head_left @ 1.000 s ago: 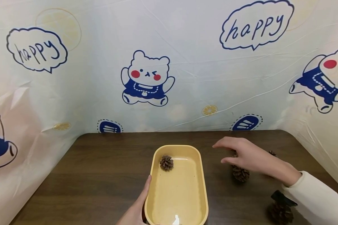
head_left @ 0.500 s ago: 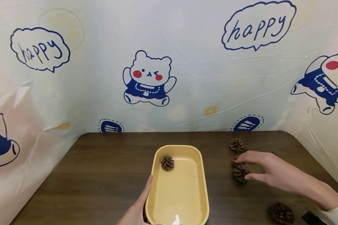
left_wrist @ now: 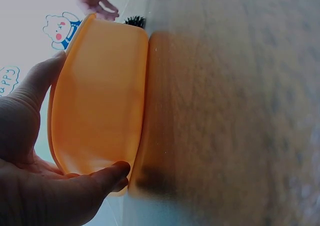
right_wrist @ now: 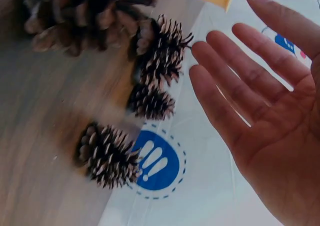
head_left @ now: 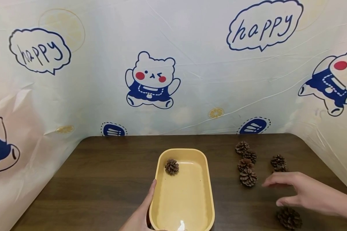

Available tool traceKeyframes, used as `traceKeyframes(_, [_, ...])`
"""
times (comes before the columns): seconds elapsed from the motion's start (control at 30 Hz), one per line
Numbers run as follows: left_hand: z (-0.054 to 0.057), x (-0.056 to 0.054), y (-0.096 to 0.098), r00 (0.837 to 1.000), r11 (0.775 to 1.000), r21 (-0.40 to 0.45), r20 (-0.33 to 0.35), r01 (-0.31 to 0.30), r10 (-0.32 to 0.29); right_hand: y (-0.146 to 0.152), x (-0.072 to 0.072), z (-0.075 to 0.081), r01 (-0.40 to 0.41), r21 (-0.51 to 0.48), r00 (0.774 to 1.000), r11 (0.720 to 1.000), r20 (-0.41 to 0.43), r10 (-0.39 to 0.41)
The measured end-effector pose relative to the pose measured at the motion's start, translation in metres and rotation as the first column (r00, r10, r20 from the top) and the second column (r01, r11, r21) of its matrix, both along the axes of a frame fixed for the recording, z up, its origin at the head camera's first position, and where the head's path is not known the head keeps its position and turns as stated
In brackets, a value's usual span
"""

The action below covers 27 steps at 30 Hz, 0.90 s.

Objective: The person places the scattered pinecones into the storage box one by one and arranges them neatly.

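A yellow plastic box [head_left: 182, 195] stands in the middle of the table. My left hand [head_left: 138, 213] grips it at its near left; in the left wrist view the thumb and fingers [left_wrist: 116, 172] press its outer wall. One brown pine cone [head_left: 171, 167] lies inside, in the far left corner. To the right, my right hand [head_left: 310, 194] hovers with nothing in it, its fingers extended and apart in the right wrist view. Just below it lies a larger pine cone [head_left: 289, 218]. Beyond it are two others [head_left: 278, 161], one partly hidden by the hand.
Several pine cones [head_left: 248, 177] form a row between the box and my right hand. Behind the dark wooden table [head_left: 104, 173] hangs a pale printed cloth [head_left: 196, 80], which also runs along both sides.
My right hand first moved right and nearer over the row of pine cones, then away from it to above the larger pine cone. The left hand and box stay put.
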State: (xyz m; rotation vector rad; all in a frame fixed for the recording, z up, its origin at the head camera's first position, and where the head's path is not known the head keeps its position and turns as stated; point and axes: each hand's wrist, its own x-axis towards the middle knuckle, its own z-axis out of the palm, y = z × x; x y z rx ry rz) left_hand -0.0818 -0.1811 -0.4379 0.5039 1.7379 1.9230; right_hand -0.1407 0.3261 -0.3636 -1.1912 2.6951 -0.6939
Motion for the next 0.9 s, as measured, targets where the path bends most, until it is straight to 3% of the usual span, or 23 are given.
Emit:
traceKeyframes(0.23, [-0.001, 0.0, -0.001, 1.0, 1.0, 0.004, -0.016, -0.001, 0.001, 0.02, 0.002, -0.006, -0.013, -0.023, 0.976, 1.0, 0.217, 0.017])
traceKeyframes(0.57, [-0.003, 0.0, -0.002, 1.0, 1.0, 0.014, 0.012, 0.004, -0.004, 0.034, 0.006, -0.014, -0.092, -0.06, 0.926, 0.994, 0.362, 0.107])
traceKeyframes(0.7, [-0.002, 0.0, -0.001, 1.0, 1.0, 0.003, 0.027, 0.009, -0.009, 0.038, 0.007, -0.018, -0.084, -0.072, 0.891, 0.994, 0.442, 0.107])
traceKeyframes(0.8, [-0.001, 0.0, -0.002, 0.999, 1.0, -0.001, 0.031, 0.009, -0.009, 0.039, 0.007, -0.02, -0.055, -0.083, 0.843, 0.995, 0.531, 0.09])
traceKeyframes(0.9, [0.0, 0.0, -0.002, 1.0, 1.0, -0.006, 0.027, 0.008, -0.008, 0.039, 0.007, -0.023, -0.061, -0.097, 0.825, 0.993, 0.555, 0.105])
